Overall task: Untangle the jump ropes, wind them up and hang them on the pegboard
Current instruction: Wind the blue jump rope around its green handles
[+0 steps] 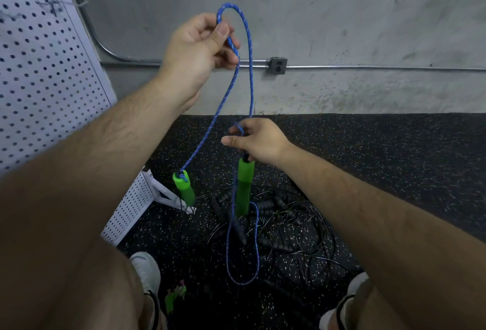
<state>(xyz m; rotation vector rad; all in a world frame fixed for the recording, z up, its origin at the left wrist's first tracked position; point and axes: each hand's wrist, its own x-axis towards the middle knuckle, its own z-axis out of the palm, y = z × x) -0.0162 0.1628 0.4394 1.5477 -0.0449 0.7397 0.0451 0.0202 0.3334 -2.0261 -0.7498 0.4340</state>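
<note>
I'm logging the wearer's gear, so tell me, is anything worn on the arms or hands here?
Nothing shows. The left hand and right hand are bare, with no gloves, rings, watch or wristband, and no sleeve is in view on either arm.

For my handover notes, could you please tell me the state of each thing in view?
blue jump rope: lifted, looped between both hands, unwound.
left hand: raised, pinches the rope's top bend.
right hand: lower, grips the rope above one handle.
left green handle: dangles free, tilted.
right green handle: hangs below the right hand.
black jump ropes: tangled on the floor.
pegboard: no rope visible on it.
</note>
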